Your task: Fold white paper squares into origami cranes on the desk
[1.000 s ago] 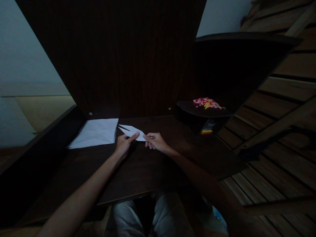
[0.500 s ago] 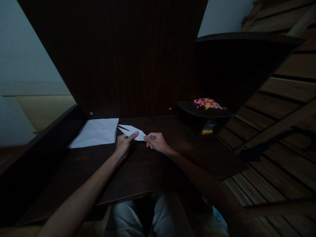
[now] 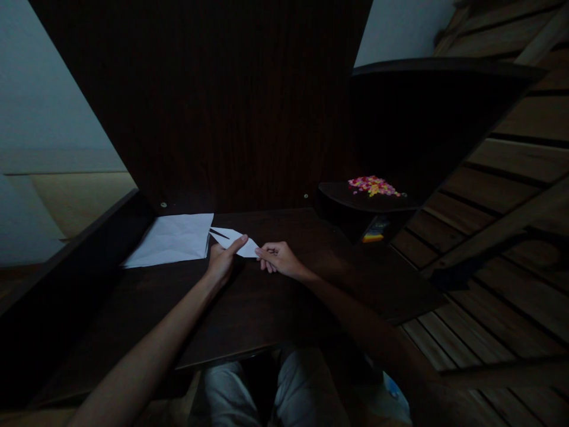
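Observation:
A folded white paper (image 3: 246, 248) is held between my two hands just above the dark desk. It is narrow and pointed, with a slit between two tips at its left end. My left hand (image 3: 221, 259) grips it from below, the thumb lying across its upper face. At the paper's right end, my right hand (image 3: 279, 260) pinches the corner between thumb and fingers, the other fingers curled. A stack of white paper sheets (image 3: 171, 240) lies on the desk to the left, close to the folded paper's tips.
The dark wooden desk (image 3: 240, 320) has a tall back panel and a raised left side (image 3: 75, 261). On a small corner shelf (image 3: 340, 193) at right lies a heap of pink, red and yellow small pieces (image 3: 373, 185). Under it sits a yellow-edged object (image 3: 373, 237). Wooden slats (image 3: 520, 207) stand further right.
The folded paper has tilted slightly, its right end moving a little down and left. My right hand has shifted the same way; both hands keep their hold.

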`<state>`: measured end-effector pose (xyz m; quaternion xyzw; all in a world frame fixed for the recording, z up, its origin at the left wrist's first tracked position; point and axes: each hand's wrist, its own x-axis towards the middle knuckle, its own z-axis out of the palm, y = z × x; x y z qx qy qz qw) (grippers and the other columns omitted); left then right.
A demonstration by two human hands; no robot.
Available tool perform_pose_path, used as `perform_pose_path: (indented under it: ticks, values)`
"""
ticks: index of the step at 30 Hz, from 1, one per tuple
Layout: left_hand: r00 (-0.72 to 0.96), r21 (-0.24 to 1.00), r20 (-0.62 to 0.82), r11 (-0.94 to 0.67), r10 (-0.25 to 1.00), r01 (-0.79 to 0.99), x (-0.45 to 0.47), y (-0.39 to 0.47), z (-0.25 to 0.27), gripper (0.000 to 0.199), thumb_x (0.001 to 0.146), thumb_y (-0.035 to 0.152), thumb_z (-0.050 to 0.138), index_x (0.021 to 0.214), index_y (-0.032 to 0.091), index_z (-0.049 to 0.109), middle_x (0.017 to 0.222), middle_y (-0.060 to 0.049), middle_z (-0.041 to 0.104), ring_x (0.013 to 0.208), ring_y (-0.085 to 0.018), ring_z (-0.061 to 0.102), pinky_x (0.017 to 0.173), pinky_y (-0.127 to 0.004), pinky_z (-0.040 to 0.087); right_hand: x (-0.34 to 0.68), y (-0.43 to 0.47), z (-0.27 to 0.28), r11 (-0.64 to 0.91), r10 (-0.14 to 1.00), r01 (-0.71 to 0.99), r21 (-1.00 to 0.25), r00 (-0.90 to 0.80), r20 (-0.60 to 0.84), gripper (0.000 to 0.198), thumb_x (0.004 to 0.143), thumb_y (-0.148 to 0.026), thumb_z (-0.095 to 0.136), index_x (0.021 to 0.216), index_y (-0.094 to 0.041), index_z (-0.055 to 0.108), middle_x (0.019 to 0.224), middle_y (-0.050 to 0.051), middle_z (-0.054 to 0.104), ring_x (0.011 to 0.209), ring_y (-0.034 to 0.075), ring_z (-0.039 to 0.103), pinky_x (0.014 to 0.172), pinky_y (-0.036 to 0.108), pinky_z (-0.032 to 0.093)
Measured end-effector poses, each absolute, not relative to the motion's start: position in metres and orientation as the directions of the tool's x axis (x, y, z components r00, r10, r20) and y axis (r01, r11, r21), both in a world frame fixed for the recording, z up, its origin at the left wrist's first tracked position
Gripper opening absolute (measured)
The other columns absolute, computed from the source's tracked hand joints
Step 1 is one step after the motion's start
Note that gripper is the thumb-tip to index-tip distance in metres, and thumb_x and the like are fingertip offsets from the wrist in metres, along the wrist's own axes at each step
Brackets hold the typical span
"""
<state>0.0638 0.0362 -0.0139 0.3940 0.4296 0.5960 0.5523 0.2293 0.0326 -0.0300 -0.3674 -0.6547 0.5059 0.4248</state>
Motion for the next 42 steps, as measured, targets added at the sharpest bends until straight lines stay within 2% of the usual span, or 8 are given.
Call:
perform_pose_path:
  ticks: [7, 14, 17, 21, 27, 30, 34, 42]
  values:
    - [-0.159, 0.891, -0.029, -0.047, 0.987, -0.452, 0.064, 0.037, -0.009, 0.034, 0.049, 0.03, 0.087, 0.067, 0.013, 0.062, 0.065, 0.001, 0.063, 0.063, -0.014, 0.059, 0.065, -0.028, 0.047, 0.229, 0.032, -0.028, 0.219, 0.899, 0.043, -0.975, -0.398, 0.185, 0.041, 0.076, -0.055, 0.063, 0.069, -0.015, 0.06, 0.053, -0.001, 0.06, 0.037, 0.006, 0.045, 0.037, 0.018, 0.033]
    - [-0.18, 0.907, -0.042, -0.038, 0.983, -0.42, 0.064, 0.037, -0.008, 0.035, 0.047, 0.031, 0.087, 0.063, 0.013, 0.061, 0.063, 0.001, 0.063, 0.06, -0.014, 0.058, 0.061, -0.027, 0.046, 0.235, 0.031, -0.026, 0.22, 0.897, 0.024, -0.975, -0.398, 0.192, 0.028, 0.075, -0.041, 0.066, 0.069, -0.014, 0.062, 0.055, 0.0, 0.062, 0.041, 0.007, 0.048, 0.041, 0.02, 0.035]
    - [-0.135, 0.94, -0.055, 0.006, 0.989, -0.34, 0.063, 0.037, -0.011, 0.035, 0.047, 0.034, 0.087, 0.063, 0.013, 0.063, 0.063, -0.002, 0.065, 0.058, -0.015, 0.059, 0.06, -0.028, 0.046, 0.24, 0.033, -0.025, 0.211, 0.896, -0.024, -0.977, -0.395, 0.203, 0.026, 0.074, -0.039, 0.062, 0.073, -0.013, 0.065, 0.058, 0.001, 0.063, 0.042, 0.008, 0.049, 0.041, 0.02, 0.034]
    - [0.041, 0.981, -0.019, 0.026, 0.999, -0.193, 0.064, 0.033, -0.013, 0.035, 0.047, 0.038, 0.087, 0.062, 0.012, 0.068, 0.066, -0.006, 0.068, 0.059, -0.017, 0.06, 0.059, -0.028, 0.047, 0.239, 0.035, -0.024, 0.184, 0.903, -0.042, -0.982, -0.388, 0.185, 0.033, 0.078, -0.047, 0.057, 0.072, -0.015, 0.063, 0.055, -0.001, 0.059, 0.04, 0.008, 0.048, 0.039, 0.02, 0.032]
    - [0.158, 0.999, 0.025, -0.019, 0.987, -0.041, 0.069, 0.027, -0.008, 0.04, 0.054, 0.051, 0.081, 0.054, 0.015, 0.066, 0.053, -0.003, 0.062, 0.049, -0.014, 0.053, 0.047, -0.024, 0.039, 0.231, 0.03, -0.023, 0.178, 0.922, 0.03, -0.984, -0.354, 0.156, 0.039, 0.063, -0.051, 0.076, 0.064, -0.017, 0.057, 0.048, -0.006, 0.051, 0.041, 0.007, 0.045, 0.039, 0.019, 0.032]
    - [0.15, 0.998, 0.039, -0.031, 0.988, -0.06, 0.069, 0.029, -0.011, 0.04, 0.057, 0.051, 0.081, 0.06, 0.014, 0.067, 0.054, -0.002, 0.061, 0.048, -0.012, 0.05, 0.046, -0.023, 0.037, 0.231, 0.032, -0.024, 0.188, 0.935, 0.017, -0.982, -0.308, 0.173, 0.041, 0.065, -0.055, 0.073, 0.061, -0.017, 0.056, 0.047, -0.005, 0.05, 0.04, 0.008, 0.044, 0.038, 0.02, 0.031]
    - [0.168, 0.986, 0.072, -0.045, 0.983, -0.161, 0.068, 0.032, -0.017, 0.04, 0.055, 0.042, 0.084, 0.082, 0.014, 0.072, 0.074, -0.005, 0.069, 0.06, -0.013, 0.055, 0.053, -0.022, 0.038, 0.233, 0.037, -0.025, 0.207, 0.951, -0.009, -0.978, -0.232, 0.203, 0.042, 0.067, -0.056, 0.069, 0.059, -0.017, 0.055, 0.046, -0.005, 0.049, 0.038, 0.007, 0.041, 0.036, 0.02, 0.029]
    - [0.244, 0.993, 0.041, -0.012, 0.969, -0.119, 0.066, 0.032, -0.016, 0.032, 0.057, 0.037, 0.081, 0.077, 0.014, 0.074, 0.067, -0.003, 0.066, 0.055, -0.012, 0.051, 0.051, -0.024, 0.034, 0.235, 0.038, -0.022, 0.197, 0.958, 0.001, -0.98, -0.21, 0.193, 0.035, 0.07, -0.051, 0.068, 0.066, -0.017, 0.058, 0.049, -0.004, 0.052, 0.04, 0.007, 0.044, 0.037, 0.019, 0.029]
